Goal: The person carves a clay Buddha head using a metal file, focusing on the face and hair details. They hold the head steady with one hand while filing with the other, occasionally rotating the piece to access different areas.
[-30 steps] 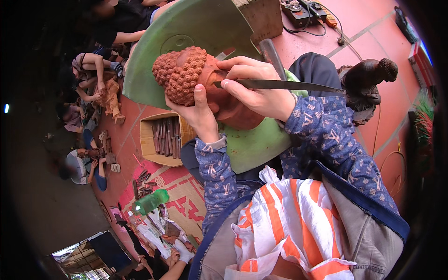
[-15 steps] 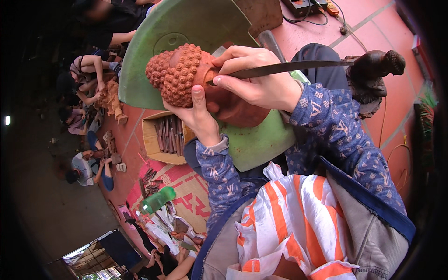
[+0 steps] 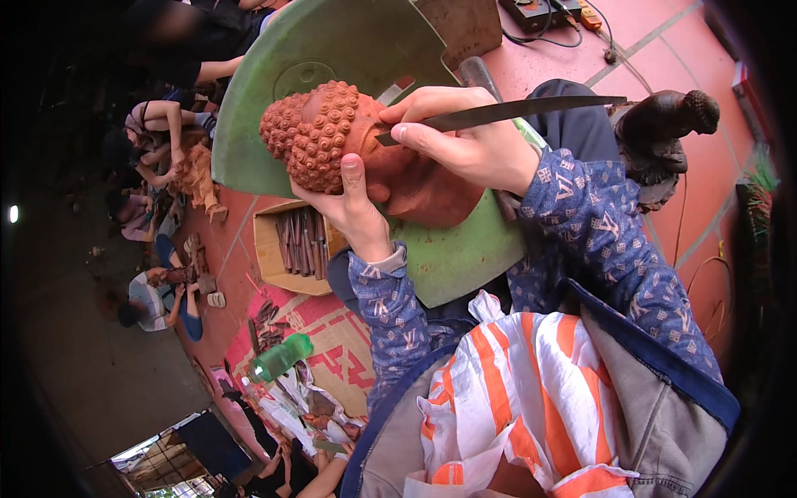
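A reddish-brown carved Buddha head (image 3: 423, 187) with rows of small knobbed curls lies on its side, its crown toward the left. My left hand (image 3: 353, 207) is closed around its near side, thumb up beside the curls. In my right hand (image 3: 473, 137) is a long, dark, slightly curved file (image 3: 531, 108), pinched near its working end. The file's tip rests on the carving just below the hairline; its other end sticks out to the right. Under the carving is a green plastic chair (image 3: 465, 261), with another tool (image 3: 396, 89) lying behind the head.
A cardboard box of chisels (image 3: 274, 278) stands left of the chair, near more tools and a green bottle (image 3: 282, 357) on a mat. A dark carved figure (image 3: 664, 124) stands on the tiles at right. Cables (image 3: 544, 37) lie at the top. Other people (image 3: 158, 290) work at left.
My right hand has shifted slightly right and down, and the file has turned so its far end sits higher. Its tip now shows on the carving. The left hand stays in place.
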A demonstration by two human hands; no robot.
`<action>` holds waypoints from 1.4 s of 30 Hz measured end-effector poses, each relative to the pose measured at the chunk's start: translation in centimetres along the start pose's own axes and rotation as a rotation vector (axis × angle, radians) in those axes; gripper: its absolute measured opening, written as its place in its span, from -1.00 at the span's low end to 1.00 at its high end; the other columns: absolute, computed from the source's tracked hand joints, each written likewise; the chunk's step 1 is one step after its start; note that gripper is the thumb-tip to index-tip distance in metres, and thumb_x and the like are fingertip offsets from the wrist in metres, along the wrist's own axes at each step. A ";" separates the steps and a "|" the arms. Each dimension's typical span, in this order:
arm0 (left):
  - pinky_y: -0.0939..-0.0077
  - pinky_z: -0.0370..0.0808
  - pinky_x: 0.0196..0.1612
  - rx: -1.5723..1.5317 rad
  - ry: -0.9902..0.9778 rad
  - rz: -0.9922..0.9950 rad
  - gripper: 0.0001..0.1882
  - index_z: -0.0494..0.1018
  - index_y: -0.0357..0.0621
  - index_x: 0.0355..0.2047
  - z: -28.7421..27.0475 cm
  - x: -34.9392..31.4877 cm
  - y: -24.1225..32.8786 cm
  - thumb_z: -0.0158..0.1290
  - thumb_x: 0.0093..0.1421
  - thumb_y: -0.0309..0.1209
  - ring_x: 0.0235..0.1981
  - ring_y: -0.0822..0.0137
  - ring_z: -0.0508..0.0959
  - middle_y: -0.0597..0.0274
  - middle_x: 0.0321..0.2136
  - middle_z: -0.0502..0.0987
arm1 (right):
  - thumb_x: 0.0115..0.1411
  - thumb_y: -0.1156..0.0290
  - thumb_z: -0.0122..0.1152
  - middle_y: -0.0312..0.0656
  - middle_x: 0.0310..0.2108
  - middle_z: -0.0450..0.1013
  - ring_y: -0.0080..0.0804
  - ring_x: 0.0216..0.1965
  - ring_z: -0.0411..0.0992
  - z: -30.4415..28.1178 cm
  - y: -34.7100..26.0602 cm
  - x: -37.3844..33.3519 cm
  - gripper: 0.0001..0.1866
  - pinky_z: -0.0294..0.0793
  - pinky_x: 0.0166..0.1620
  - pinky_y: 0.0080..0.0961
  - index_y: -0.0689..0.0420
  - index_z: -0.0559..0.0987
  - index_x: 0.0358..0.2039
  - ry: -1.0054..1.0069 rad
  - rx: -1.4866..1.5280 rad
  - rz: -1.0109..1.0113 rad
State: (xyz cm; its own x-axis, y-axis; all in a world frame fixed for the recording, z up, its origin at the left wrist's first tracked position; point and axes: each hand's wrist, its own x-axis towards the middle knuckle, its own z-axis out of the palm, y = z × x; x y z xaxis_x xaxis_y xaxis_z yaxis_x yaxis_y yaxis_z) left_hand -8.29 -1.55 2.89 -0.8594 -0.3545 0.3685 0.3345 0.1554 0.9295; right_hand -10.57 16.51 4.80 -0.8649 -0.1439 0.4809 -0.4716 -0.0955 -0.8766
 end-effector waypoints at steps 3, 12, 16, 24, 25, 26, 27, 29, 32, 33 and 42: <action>0.16 0.24 0.32 -0.033 -0.008 -0.023 -0.08 -0.03 -0.18 0.35 0.2 0.1 0.1 0.26 0.20 -0.08 0.25 0.13 0.29 0.02 0.26 0.19 | 0.14 0.38 0.34 -0.02 -0.21 0.57 -0.23 -0.21 0.55 0.5 -0.6 -0.1 -0.78 0.51 -0.16 -0.38 0.31 0.67 -0.31 -0.009 -0.283 -0.162; 0.20 0.31 0.28 -0.015 0.001 -0.008 -0.10 -0.01 -0.19 0.33 0.2 0.2 -0.1 0.26 0.20 -0.08 0.22 0.13 0.33 -0.01 0.24 0.21 | 0.07 0.30 0.35 -0.09 -0.35 0.54 -0.14 -0.31 0.52 0.1 -0.7 0.3 -0.83 0.53 -0.24 -0.28 0.11 0.71 -0.38 -0.004 -0.276 -0.195; 0.20 0.30 0.28 -0.013 0.015 0.006 -0.10 -0.01 -0.19 0.33 -0.3 0.0 -0.4 0.26 0.20 -0.08 0.22 0.13 0.32 -0.01 0.24 0.21 | 0.07 0.30 0.34 -0.11 -0.36 0.54 -0.13 -0.36 0.53 0.6 -1.9 0.4 -0.83 0.54 -0.29 -0.30 0.10 0.71 -0.39 -0.065 -0.411 -0.205; 0.21 0.29 0.29 -0.007 0.003 0.012 -0.09 -0.02 -0.20 0.34 0.2 0.1 -0.1 0.25 0.21 -0.08 0.23 0.14 0.32 0.00 0.25 0.20 | 0.12 0.44 0.34 -0.01 -0.34 0.53 -0.11 -0.36 0.53 -1.0 -1.2 1.2 -0.84 0.50 -0.29 -0.35 0.27 0.65 -0.35 -0.128 -0.240 -0.112; 0.21 0.29 0.29 -0.015 -0.003 0.011 -0.09 -0.02 -0.20 0.35 0.3 0.2 -0.1 0.25 0.21 -0.08 0.23 0.14 0.31 0.00 0.25 0.19 | 0.11 0.43 0.34 0.00 -0.31 0.53 -0.08 -0.35 0.54 -1.0 -1.5 0.9 -0.84 0.51 -0.28 -0.34 0.25 0.65 -0.34 -0.120 -0.284 -0.193; 0.21 0.28 0.29 -0.015 -0.005 0.006 -0.09 -0.03 -0.20 0.35 0.2 0.1 -0.2 0.25 0.21 -0.09 0.23 0.14 0.31 0.00 0.26 0.19 | 0.11 0.43 0.34 -0.02 -0.30 0.52 -0.05 -0.35 0.53 -0.5 -1.9 0.9 -0.86 0.52 -0.28 -0.33 0.23 0.65 -0.36 -0.118 -0.396 -0.254; 0.21 0.28 0.29 -0.016 -0.007 0.001 -0.09 -0.03 -0.20 0.35 0.1 0.1 -0.2 0.24 0.21 -0.09 0.24 0.14 0.30 0.00 0.26 0.19 | 0.11 0.43 0.34 -0.03 -0.31 0.52 -0.04 -0.36 0.53 -0.2 -2.6 0.9 -0.87 0.52 -0.29 -0.32 0.22 0.64 -0.38 -0.152 -0.440 -0.222; 0.22 0.28 0.29 -0.001 0.001 0.011 -0.09 -0.03 -0.20 0.35 0.0 0.0 -0.1 0.24 0.22 -0.09 0.24 0.14 0.30 0.00 0.27 0.18 | 0.11 0.42 0.34 -0.04 -0.34 0.50 -0.03 -0.37 0.52 -0.2 -3.0 1.0 -0.87 0.51 -0.31 -0.30 0.22 0.63 -0.39 -0.189 -0.471 -0.201; 0.22 0.27 0.29 0.010 -0.002 0.019 -0.08 -0.04 -0.20 0.36 0.0 0.0 -0.1 0.24 0.22 -0.08 0.24 0.14 0.30 0.01 0.27 0.18 | 0.11 0.44 0.34 -0.04 -0.40 0.47 -0.06 -0.41 0.50 -0.8 -1.9 1.8 -0.87 0.46 -0.36 -0.29 0.24 0.61 -0.39 -0.166 -0.354 -0.233; 0.22 0.26 0.29 0.012 -0.005 0.021 -0.08 -0.04 -0.20 0.36 0.0 0.0 -0.1 0.24 0.22 -0.08 0.24 0.14 0.30 0.01 0.27 0.18 | 0.10 0.45 0.33 -0.05 -0.41 0.46 -0.07 -0.42 0.49 -1.0 -1.6 1.9 -0.87 0.46 -0.36 -0.30 0.25 0.61 -0.39 -0.158 -0.303 -0.199; 0.20 0.24 0.31 -0.010 0.002 0.028 -0.07 -0.03 -0.18 0.35 0.4 0.0 0.1 0.25 0.20 -0.06 0.25 0.14 0.29 0.04 0.27 0.19 | 0.19 0.44 0.29 -0.12 -0.38 0.57 -0.38 -0.36 0.52 -2.1 0.2 2.3 -0.82 0.49 -0.24 -0.46 0.31 0.67 -0.30 -0.187 -0.013 0.119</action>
State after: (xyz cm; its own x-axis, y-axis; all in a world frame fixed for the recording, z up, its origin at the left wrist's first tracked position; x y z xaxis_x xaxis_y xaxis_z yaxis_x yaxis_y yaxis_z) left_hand -8.37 -1.19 3.00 -0.8489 -0.3519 0.3943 0.3621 0.1563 0.9190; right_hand -13.01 18.18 5.69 -0.8684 -0.3333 0.3672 -0.3712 -0.0542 -0.9270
